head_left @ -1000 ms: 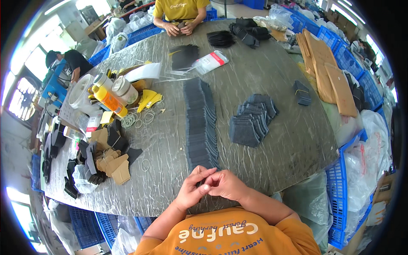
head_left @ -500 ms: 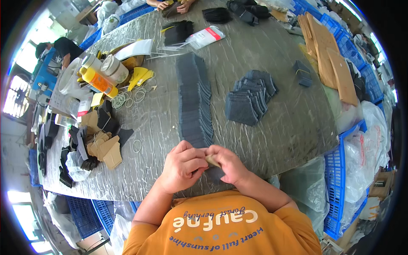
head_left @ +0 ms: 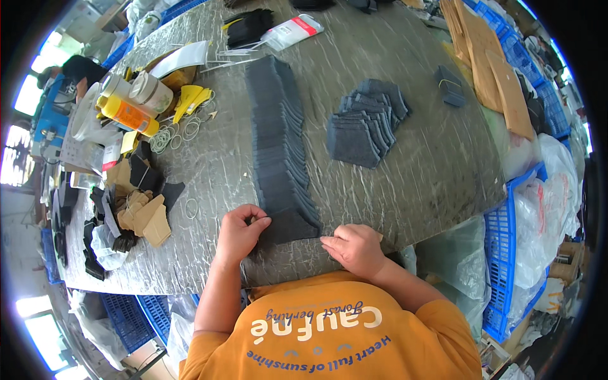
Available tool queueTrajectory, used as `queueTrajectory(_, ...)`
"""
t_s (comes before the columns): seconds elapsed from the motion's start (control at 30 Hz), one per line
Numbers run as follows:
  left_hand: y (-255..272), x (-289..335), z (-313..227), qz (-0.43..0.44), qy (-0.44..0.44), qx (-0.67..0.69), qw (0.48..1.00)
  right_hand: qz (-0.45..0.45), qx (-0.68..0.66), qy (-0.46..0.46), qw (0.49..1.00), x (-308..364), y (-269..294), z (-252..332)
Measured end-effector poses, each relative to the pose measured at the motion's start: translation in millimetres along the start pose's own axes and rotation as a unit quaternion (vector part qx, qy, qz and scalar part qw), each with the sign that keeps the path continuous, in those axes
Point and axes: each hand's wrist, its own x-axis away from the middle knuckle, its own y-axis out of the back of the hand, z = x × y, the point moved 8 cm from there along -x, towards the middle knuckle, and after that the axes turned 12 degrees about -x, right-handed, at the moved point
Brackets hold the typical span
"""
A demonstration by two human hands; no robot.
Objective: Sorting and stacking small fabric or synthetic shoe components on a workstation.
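Note:
A long overlapping row of dark blue fabric pieces point(head_left: 278, 126) runs down the table toward me. At its near end lies one cut piece point(head_left: 288, 223), showing almost whole. My left hand point(head_left: 242, 233) is closed, thumb and forefinger pinched at this piece's left edge. At its near right corner my right hand point(head_left: 356, 248) is closed, fingertips on the fabric. A sliver of something tan point(head_left: 380, 236) shows behind the right hand's knuckles; the rest is hidden. Right of the row sits a fanned pile of similar fabric pieces point(head_left: 367, 123).
Jars and an orange-yellow bottle point(head_left: 130, 115) stand at the left, beside rubber bands point(head_left: 166, 138) and tan card pieces point(head_left: 152, 220). A small banded bundle point(head_left: 450, 87) and brown paper stacks point(head_left: 484, 57) lie at the right. Blue crates point(head_left: 500, 272) flank the table. Another person point(head_left: 82, 73) is far left.
My hands have moved apart to either side of the nearest fabric piece. The tan thing between them is now mostly hidden at my right hand. The view has shifted slightly.

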Motion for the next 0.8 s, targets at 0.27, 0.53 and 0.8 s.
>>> queueTrajectory(0.27, -7.1, -4.8, -2.3, -0.008, -0.023, -0.057, 0.998, 0.001, 0.051, 0.008, 0.999, 5.6, -5.7, -1.6)
queueTrajectory(0.53, -8.0, -4.6, -6.7, -0.019, -0.036, -0.059, 0.997, 0.007, 0.054, 0.008, 0.998, 4.3, -5.3, 0.2)
queueTrajectory(0.8, -8.0, -5.4, -8.9, -0.032, -0.046, -0.076, 0.995, 0.022, 0.056, 0.016, 0.998, 1.7, -7.0, 2.7)
